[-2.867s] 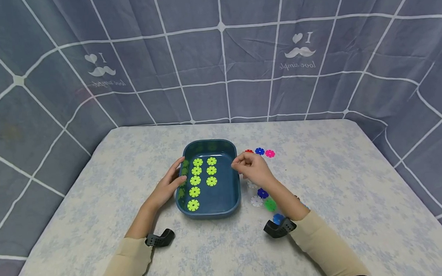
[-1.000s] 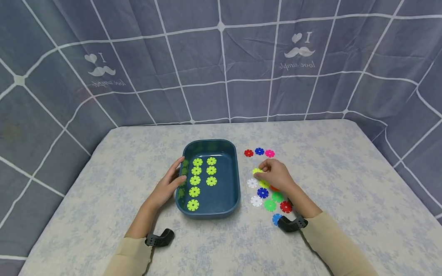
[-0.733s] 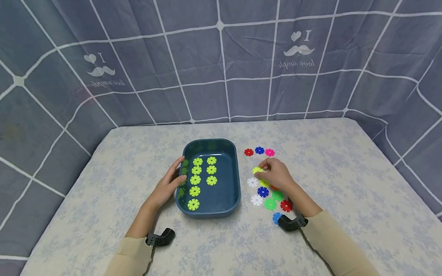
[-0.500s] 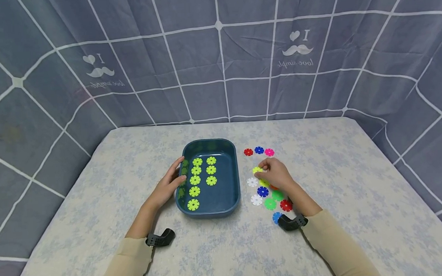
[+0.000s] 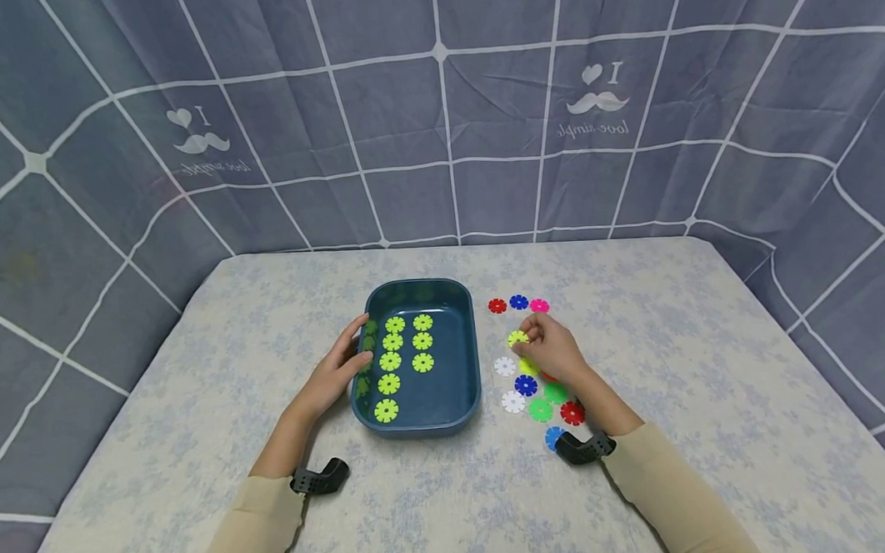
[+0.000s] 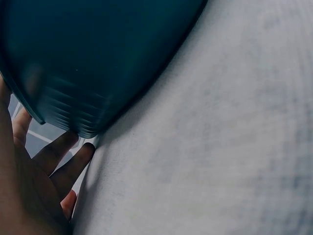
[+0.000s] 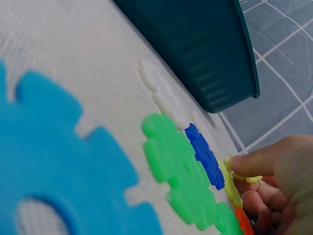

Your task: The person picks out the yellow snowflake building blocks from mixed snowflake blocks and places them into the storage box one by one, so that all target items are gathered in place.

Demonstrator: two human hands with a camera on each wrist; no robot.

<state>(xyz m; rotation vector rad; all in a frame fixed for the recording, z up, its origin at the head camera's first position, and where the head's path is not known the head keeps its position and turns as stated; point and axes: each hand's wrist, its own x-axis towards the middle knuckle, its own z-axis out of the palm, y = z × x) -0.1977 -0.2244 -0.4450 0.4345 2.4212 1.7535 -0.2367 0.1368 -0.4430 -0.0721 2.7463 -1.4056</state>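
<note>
My right hand (image 5: pixel 554 350) pinches a yellow-green flower-shaped disc (image 5: pixel 517 338) between thumb and fingers, right of the tray. In the right wrist view the held disc (image 7: pixel 247 178) is seen nearly edge-on, close over another yellow disc (image 7: pixel 231 185). My left hand (image 5: pixel 332 372) rests on the left side of a dark teal tray (image 5: pixel 421 432), its thumb and index finger at the rim. In the left wrist view, straight fingers (image 6: pixel 73 169) lie against the tray's outer wall (image 6: pixel 98 78). Yellow-green discs (image 5: pixel 390 360) lie inside the tray in two columns, the left one longer.
Right of the tray, loose discs lie on the cloth: white (image 5: pixel 504 366), dark blue (image 5: pixel 526 386), green (image 5: pixel 541 410), red (image 5: pixel 572 412) and light blue (image 5: pixel 555 438). A red (image 5: pixel 497 306), a blue (image 5: pixel 519 302) and a pink disc (image 5: pixel 539 306) form a row farther back.
My right hand went from the tray's right rim to the loose discs and took hold of a yellow-green one, now slightly raised. My left hand stayed on the tray.
</note>
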